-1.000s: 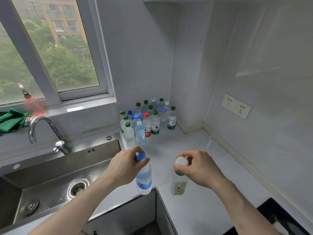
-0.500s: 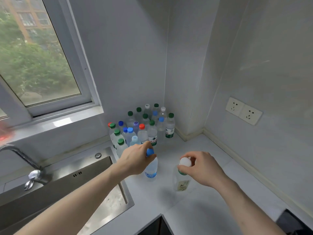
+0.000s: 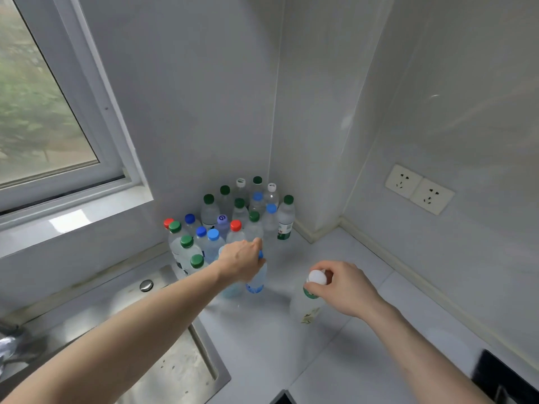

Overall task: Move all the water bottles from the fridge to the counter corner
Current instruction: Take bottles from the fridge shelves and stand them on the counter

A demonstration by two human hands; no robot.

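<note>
Several water bottles (image 3: pixel 233 220) with green, blue, red and white caps stand clustered in the counter corner (image 3: pixel 306 249). My left hand (image 3: pixel 240 260) grips a blue-capped bottle (image 3: pixel 257 279) by its top, right at the front of the cluster, its base at or just above the counter. My right hand (image 3: pixel 344 287) pinches the top of a white-capped bottle (image 3: pixel 310 301) with a green neck band, to the right of the blue one and apart from the cluster. Whether it touches the counter I cannot tell.
A steel sink (image 3: pixel 163 365) lies at the lower left beside the counter. A window (image 3: pixel 38 112) fills the left wall. Two wall sockets (image 3: pixel 418 188) sit on the right wall. A dark object (image 3: pixel 507 380) shows at the lower right edge.
Both hands have carried their bottles forward, closer to the cluster in the corner. The view has swung right, so the tap and most of the sink have left the frame.
</note>
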